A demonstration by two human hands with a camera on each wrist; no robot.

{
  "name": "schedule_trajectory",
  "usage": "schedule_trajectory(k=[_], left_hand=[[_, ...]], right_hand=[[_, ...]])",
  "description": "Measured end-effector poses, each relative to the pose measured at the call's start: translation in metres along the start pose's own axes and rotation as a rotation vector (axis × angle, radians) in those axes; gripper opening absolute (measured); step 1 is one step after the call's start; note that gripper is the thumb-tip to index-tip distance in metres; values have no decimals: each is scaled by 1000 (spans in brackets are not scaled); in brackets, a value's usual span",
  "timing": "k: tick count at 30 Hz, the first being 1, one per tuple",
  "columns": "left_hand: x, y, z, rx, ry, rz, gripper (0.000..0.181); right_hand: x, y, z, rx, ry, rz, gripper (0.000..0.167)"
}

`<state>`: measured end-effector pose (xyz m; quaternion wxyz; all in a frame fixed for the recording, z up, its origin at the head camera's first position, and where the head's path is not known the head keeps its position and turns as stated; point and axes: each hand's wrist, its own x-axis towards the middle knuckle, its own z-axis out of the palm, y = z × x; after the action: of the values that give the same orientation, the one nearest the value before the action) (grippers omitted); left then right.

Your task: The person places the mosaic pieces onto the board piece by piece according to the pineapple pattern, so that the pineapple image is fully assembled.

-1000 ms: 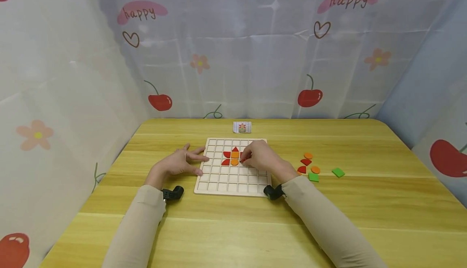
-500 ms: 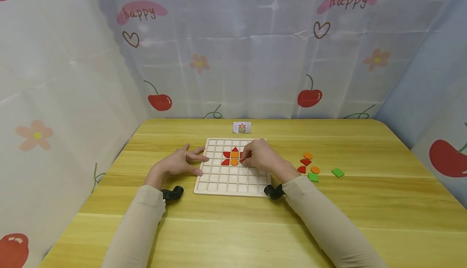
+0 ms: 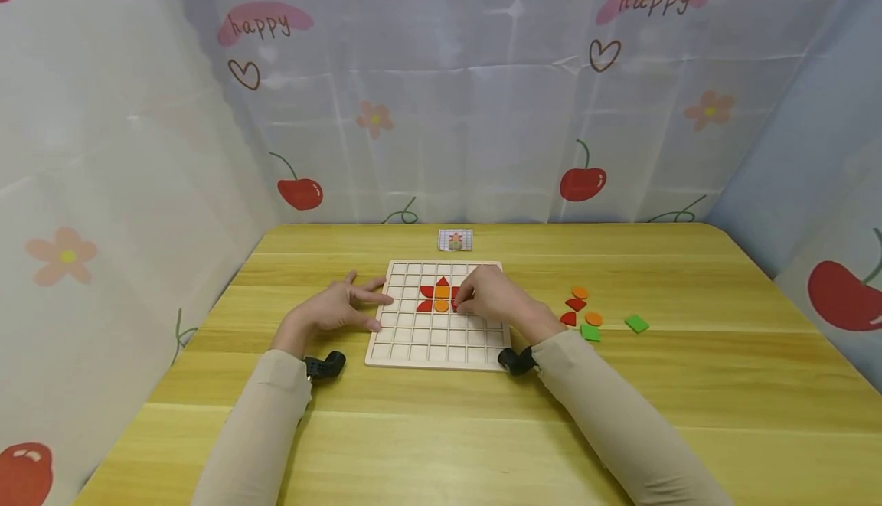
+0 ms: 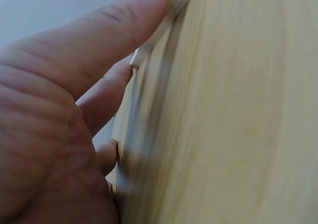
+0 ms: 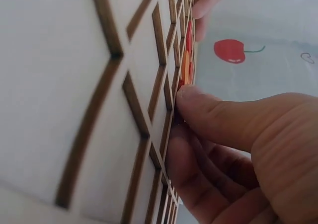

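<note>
A wooden grid board [image 3: 413, 353] lies on the table with shallow square cells. Near its middle sit a red triangle [image 3: 442, 282], an orange square [image 3: 442, 292], an orange disc [image 3: 441, 306] and two red curved pieces [image 3: 426, 307] on the left side. My right hand [image 3: 489, 294] pinches a red piece [image 3: 454, 306] at a cell right of the disc; fingers hide most of it and part of another red piece above. In the right wrist view the thumb and fingertips touch the grid. My left hand [image 3: 335, 307], fingers spread, rests against the board's left edge.
Right of the board lie two orange discs [image 3: 593, 319], two red curved pieces [image 3: 576, 305] and two green squares [image 3: 637, 324]. A small printed card [image 3: 455, 240] with a coloured pattern lies behind the board. A patterned curtain hangs beyond the table [image 3: 441, 429].
The red piece under my right fingertips has shifted slightly and seems to lie flatter in its cell. My left hand stays on the board's edge.
</note>
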<state>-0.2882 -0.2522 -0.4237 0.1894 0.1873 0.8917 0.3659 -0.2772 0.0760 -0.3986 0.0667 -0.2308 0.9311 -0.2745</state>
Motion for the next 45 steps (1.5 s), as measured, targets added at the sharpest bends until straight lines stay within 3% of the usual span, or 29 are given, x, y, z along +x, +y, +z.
schedule_trajectory(k=[16, 22, 28, 38, 45], left_hand=[[-1, 0, -2, 14, 9, 2, 53], [-1, 1, -1, 17, 1, 5, 53], [0, 1, 0, 14, 4, 3, 52], [0, 0, 2, 7, -1, 1, 52], [-1, 1, 0, 9, 3, -4, 53]], right_hand=[[3, -1, 4, 23, 29, 5, 7], [2, 0, 1, 35, -3, 17, 5], [-2, 4, -6, 31, -50, -25, 5], [-24, 17, -23, 88, -66, -71, 5], [-49, 42, -38, 102, -74, -59, 9]])
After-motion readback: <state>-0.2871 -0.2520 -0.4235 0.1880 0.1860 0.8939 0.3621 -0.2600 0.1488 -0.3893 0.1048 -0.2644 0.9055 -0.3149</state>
